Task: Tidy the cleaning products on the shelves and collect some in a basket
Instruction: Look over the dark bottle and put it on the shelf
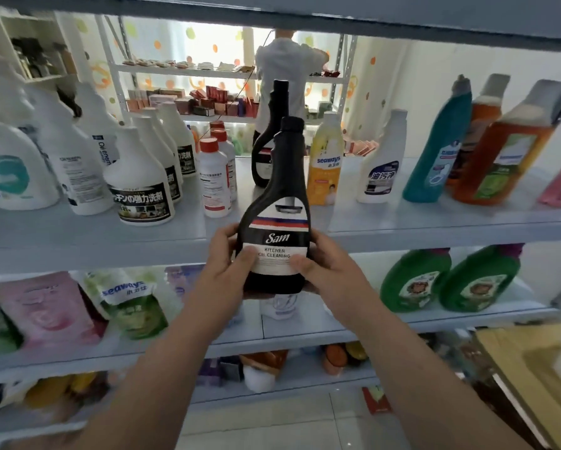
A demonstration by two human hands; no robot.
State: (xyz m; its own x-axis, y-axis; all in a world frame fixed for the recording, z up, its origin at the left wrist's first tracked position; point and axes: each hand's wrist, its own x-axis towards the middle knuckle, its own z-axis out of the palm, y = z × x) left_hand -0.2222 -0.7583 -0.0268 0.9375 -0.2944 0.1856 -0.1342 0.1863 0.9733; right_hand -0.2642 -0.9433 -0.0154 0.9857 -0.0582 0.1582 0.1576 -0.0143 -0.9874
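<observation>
Broadly, a pale blue shelf unit [402,22] fills the view, its middle shelf [77,241] lined with white bottles [139,170] and a yellow bottle [324,170]. 2 green jugs [414,280] stand on the shelf below, at right. A black bottle [276,203] is upright in the air before the middle shelf's edge, a second black bottle [267,141] standing behind it. The left hand [227,271] and right hand [329,271] both grip its lower body, thumbs [246,258] on the label [274,259].
</observation>
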